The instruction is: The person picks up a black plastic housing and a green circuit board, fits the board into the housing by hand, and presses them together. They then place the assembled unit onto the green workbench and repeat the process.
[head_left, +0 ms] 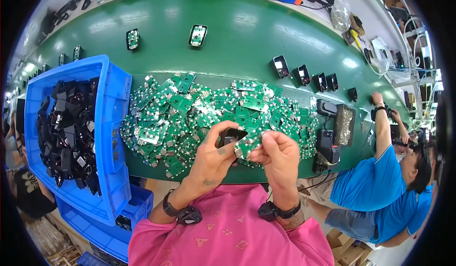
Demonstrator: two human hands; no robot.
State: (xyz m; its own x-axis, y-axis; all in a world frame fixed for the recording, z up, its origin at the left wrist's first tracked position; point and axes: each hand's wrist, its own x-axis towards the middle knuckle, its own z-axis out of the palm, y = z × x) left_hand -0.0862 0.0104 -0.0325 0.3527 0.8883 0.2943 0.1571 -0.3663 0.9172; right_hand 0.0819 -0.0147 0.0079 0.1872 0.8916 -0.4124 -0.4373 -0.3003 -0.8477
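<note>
Gripping black housing (pixel 231 135), left hand (pixel 213 154); right hand (pixel 280 154) pinching green circuit board (pixel 248 146) beside it.

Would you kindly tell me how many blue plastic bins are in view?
2: a large blue plastic bin of black housings left of the green circuit-board pile, and another blue bin partly hidden beneath it; more may be hidden.

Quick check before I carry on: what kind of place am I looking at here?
Most likely an electronics assembly line: a green conveyor belt carrying black housings, a heap of green circuit boards, and a blue bin.
</note>
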